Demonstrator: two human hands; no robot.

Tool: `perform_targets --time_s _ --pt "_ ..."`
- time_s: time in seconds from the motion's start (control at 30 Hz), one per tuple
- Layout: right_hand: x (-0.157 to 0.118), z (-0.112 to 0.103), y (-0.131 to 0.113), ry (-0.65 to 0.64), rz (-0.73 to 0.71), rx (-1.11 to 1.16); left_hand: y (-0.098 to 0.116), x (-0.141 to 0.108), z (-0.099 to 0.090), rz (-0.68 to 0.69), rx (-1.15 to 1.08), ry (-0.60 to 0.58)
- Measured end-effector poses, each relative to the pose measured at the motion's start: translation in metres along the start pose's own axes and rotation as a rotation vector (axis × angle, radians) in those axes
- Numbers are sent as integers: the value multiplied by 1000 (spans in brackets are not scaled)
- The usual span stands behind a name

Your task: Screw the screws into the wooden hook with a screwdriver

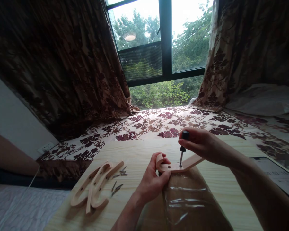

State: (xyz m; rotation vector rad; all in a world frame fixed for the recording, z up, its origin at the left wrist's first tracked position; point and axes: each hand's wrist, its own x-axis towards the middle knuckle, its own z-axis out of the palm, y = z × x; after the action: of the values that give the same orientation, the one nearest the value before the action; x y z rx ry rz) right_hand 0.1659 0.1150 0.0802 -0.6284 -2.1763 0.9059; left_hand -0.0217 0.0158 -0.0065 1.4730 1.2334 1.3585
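My left hand [152,179] is closed around the curled end of a pale wooden hook [174,167], which rests against the end of a taped brown cardboard box [190,199]. In my right hand [202,144] is a screwdriver [185,136] with a black handle, held upright. Its tip meets a screw in one hole of the hook; a second hole, nearer my left hand, looks dark. The hook's long arm slants up and right, its far end partly behind my right hand.
Several more wooden hooks [96,184] lie overlapped on the pale wooden board [86,221] at left, with loose screws [117,189] beside them. A tablet or phone [276,176] lies at right. Beyond the board are floral fabric [149,123], curtains and a window.
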Motion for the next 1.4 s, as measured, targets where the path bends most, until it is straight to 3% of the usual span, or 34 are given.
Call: perform_targets --time_s 0.2,0.43,0.67,0.97,1.4 --pt "3 4 4 52 0 -67 1 0 1 1 3 6" --pt "1 1 -4 -1 -13 -8 2 0 1 -1 4 3" --pt "4 4 6 73 4 -75 0 0 0 5 6 3" --pt "0 -1 -7 37 -30 -99 2 0 1 -1 2 4" --pt "0 -1 2 92 5 -186 -1 1 1 -8 -5 17"
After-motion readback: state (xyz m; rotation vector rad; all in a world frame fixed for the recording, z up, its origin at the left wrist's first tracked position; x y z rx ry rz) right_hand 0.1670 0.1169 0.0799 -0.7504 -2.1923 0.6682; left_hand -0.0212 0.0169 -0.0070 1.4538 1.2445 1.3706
